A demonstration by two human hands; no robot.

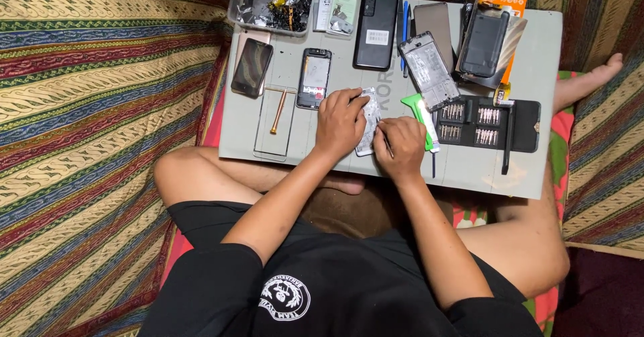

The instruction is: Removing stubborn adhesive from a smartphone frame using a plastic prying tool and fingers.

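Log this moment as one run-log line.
left hand: holds opened phone on grey board | right hand: thin tool at phone | bit set: open, right

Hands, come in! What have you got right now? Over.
Left hand pressing down the opened phone. Right hand holding a thin tool at its edge. Green tube close beside right hand.

This looks like a makeshift phone-repair spot set up in a home rather than a proper workshop. A person sits cross-legged on a striped patterned cloth spread over the floor, with a grey board across the lap serving as a workbench. On the board lie several opened phones, a black screwdriver bit set, a clear plastic box of small parts and a copper-coloured screwdriver.
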